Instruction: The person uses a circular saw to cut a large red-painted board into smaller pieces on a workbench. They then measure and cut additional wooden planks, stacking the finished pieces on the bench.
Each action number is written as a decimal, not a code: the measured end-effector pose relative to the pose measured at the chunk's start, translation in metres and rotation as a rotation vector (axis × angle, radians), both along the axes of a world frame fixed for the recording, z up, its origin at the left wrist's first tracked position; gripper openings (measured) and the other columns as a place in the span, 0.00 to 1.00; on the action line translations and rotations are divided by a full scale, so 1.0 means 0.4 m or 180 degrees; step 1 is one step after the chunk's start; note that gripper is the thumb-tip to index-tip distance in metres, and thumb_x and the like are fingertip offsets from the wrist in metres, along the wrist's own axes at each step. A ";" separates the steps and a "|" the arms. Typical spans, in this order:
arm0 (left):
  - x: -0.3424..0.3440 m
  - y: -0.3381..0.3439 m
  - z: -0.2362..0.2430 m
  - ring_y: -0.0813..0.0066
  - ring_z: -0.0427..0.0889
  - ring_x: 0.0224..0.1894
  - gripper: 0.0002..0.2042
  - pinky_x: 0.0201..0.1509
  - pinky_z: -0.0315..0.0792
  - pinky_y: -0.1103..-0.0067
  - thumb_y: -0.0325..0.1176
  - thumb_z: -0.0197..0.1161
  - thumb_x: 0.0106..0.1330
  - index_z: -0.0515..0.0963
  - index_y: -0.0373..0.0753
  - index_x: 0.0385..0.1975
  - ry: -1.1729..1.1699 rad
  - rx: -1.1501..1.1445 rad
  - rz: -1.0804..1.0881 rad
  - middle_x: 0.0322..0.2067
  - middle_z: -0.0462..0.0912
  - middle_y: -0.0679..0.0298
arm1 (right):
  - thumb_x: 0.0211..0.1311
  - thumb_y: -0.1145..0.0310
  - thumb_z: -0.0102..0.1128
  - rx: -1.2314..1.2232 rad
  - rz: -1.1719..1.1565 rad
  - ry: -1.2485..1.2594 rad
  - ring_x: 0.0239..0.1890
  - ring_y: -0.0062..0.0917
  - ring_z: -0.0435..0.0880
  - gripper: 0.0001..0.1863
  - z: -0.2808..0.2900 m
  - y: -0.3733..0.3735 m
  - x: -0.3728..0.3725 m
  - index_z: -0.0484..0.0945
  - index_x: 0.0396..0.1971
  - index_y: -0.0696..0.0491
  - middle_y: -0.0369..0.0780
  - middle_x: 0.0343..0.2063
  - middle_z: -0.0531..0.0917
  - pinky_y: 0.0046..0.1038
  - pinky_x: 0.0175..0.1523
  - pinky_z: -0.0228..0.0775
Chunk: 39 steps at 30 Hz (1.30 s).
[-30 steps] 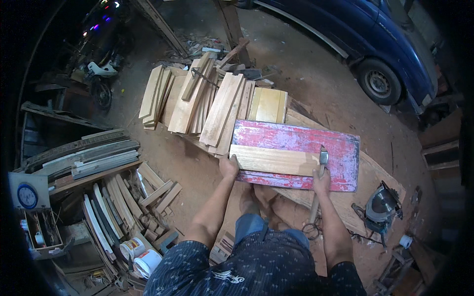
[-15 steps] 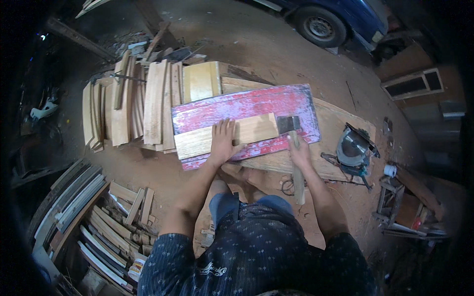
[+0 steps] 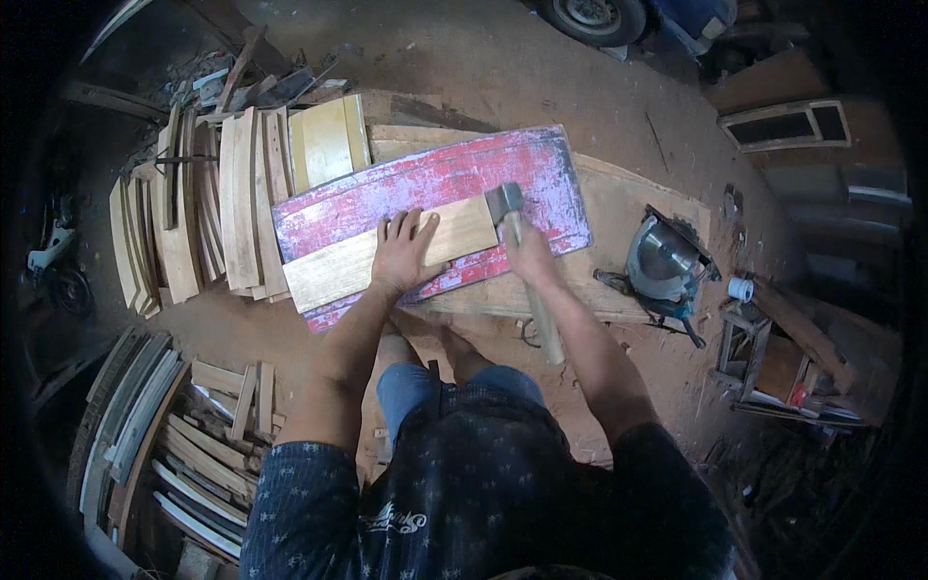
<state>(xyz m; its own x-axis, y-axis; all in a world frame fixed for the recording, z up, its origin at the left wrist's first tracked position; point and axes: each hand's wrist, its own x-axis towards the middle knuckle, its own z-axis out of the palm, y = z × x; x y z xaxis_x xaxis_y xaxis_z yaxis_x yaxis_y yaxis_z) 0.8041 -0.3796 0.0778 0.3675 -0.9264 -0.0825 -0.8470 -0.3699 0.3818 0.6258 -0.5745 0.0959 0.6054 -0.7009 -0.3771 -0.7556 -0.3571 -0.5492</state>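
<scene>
My left hand (image 3: 404, 253) lies open with spread fingers on a pale wooden plank (image 3: 330, 268), which rests across a worn red-and-lilac painted board (image 3: 534, 155). At the plank's right end, my right hand (image 3: 527, 253) grips the wooden handle of a hatchet-like tool (image 3: 507, 198). Its flat steel head is at or just beside that end; whether it touches is unclear. The painted board lies on a larger plywood sheet (image 3: 619, 286). Just right of the board sits a circular saw (image 3: 657, 261).
Loose planks (image 3: 246, 193) and a yellowish panel (image 3: 319, 140) lie behind and left. Stacked curved strips (image 3: 135, 416) are at lower left. A wooden frame (image 3: 764, 362) and white roll (image 3: 740, 289) stand right. A blue vehicle's wheel (image 3: 592, 17) shows at the top, a motorcycle (image 3: 68, 280) far left.
My left hand has left the plank's left end and moved right onto its top, fingers spread. The tool's head has turned against the right end. The view has shifted, moving surroundings leftward and up.
</scene>
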 end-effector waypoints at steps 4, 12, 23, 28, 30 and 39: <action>0.019 0.002 0.015 0.46 0.57 0.69 0.44 0.73 0.45 0.49 0.64 0.64 0.54 0.61 0.47 0.69 0.0054 0.0055 0.0023 0.66 0.61 0.49 | 0.69 0.56 0.51 0.0166 0.0365 -0.0100 0.43 0.53 0.81 0.19 0.064 -0.015 -0.039 0.77 0.46 0.57 0.57 0.37 0.82 0.45 0.47 0.72; -0.004 0.012 -0.007 0.48 0.56 0.70 0.46 0.74 0.43 0.49 0.69 0.60 0.54 0.58 0.53 0.71 0.0008 0.0233 0.0045 0.67 0.59 0.50 | 0.68 0.55 0.51 -0.0021 0.0389 0.0250 0.46 0.53 0.81 0.20 0.068 -0.052 0.074 0.77 0.46 0.57 0.58 0.38 0.82 0.46 0.50 0.72; 0.015 0.039 0.015 0.43 0.59 0.68 0.48 0.72 0.47 0.47 0.68 0.63 0.52 0.60 0.46 0.70 0.0131 0.0293 -0.0065 0.65 0.62 0.44 | 0.65 0.52 0.52 0.0452 0.0870 0.1223 0.42 0.55 0.82 0.25 0.098 0.081 -0.277 0.75 0.50 0.58 0.61 0.35 0.82 0.48 0.47 0.73; 0.058 0.150 0.120 0.40 0.64 0.64 0.46 0.65 0.57 0.46 0.65 0.67 0.50 0.65 0.43 0.67 0.0148 0.0200 0.0585 0.62 0.64 0.39 | 0.68 0.54 0.52 0.0433 0.0617 0.0613 0.31 0.43 0.86 0.24 0.136 0.134 -0.345 0.74 0.54 0.58 0.55 0.29 0.83 0.43 0.35 0.77; 0.131 0.218 0.122 0.41 0.70 0.58 0.45 0.64 0.62 0.53 0.65 0.69 0.47 0.71 0.40 0.62 -0.0475 0.0038 0.1332 0.54 0.73 0.38 | 0.69 0.57 0.53 0.1122 0.0105 0.0551 0.26 0.33 0.87 0.23 0.234 0.152 -0.272 0.72 0.56 0.58 0.49 0.28 0.83 0.36 0.29 0.77; 0.606 0.395 0.146 0.42 0.75 0.56 0.42 0.60 0.69 0.57 0.68 0.62 0.56 0.70 0.40 0.63 -0.1632 0.0244 0.2381 0.57 0.72 0.37 | 0.69 0.60 0.56 0.2015 -0.0082 -0.0004 0.17 0.20 0.76 0.20 0.314 0.212 -0.029 0.73 0.55 0.56 0.35 0.22 0.75 0.26 0.22 0.72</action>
<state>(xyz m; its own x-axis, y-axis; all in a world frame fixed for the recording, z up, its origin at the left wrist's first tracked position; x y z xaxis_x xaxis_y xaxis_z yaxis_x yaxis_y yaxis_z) 1.0464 -0.2217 0.1360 0.8792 -0.4300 0.2052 -0.4348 -0.9002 -0.0237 0.6143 -0.4897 0.2214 0.5920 -0.3566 -0.7228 -0.7588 0.0557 -0.6489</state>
